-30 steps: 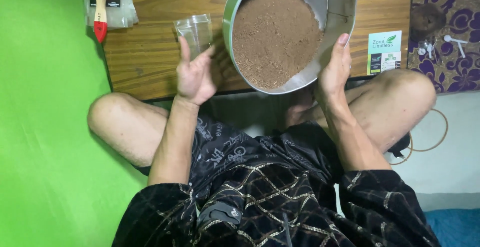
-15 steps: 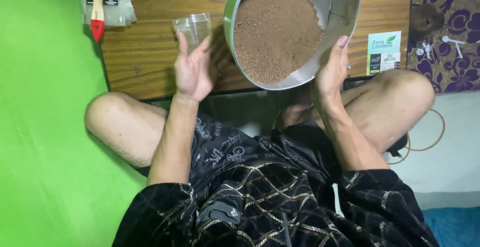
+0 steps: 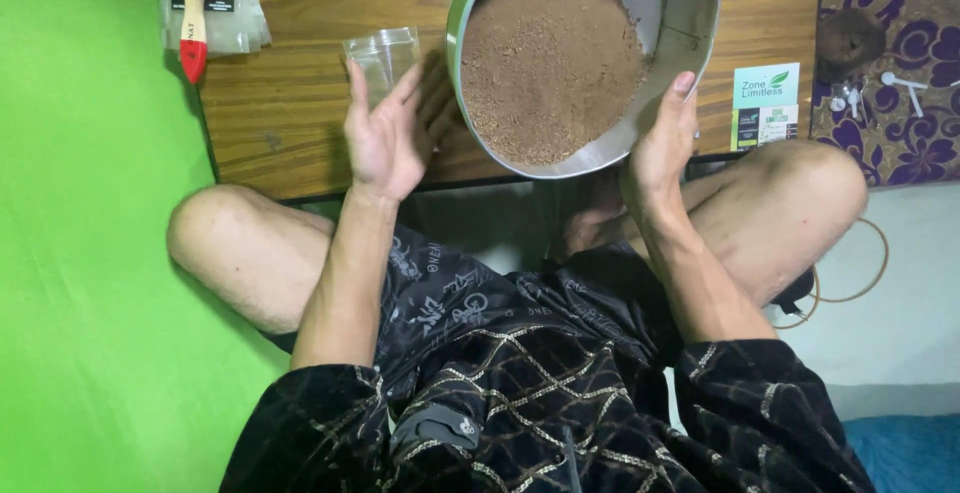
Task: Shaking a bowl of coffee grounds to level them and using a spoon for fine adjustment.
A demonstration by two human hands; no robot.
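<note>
Left of the round metal pan (image 3: 680, 13), the left hand (image 3: 385, 133) is holding a small clear plastic bag (image 3: 380, 53), fingers grasping it, above the wooden table (image 3: 290, 103). The pan, tilting and carrying brown powder (image 3: 550, 58), is being gripped at its right rim by the right hand (image 3: 660, 148).

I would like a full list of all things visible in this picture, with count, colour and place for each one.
round metal pan of brown powder: one, grey and brown, tilted above the table, top centre
small clear plastic bag: one, transparent, beside the left fingers
low wooden table: one, brown, top
paintbrush with red band: one, tan and red, top left, on clear packets
green and white cards: two, table's right end
purple patterned cloth: one, top right
small white spoons: several, on the cloth
green mat: one, left
left hand: holds the bag
right hand: grips the pan's rim
</note>
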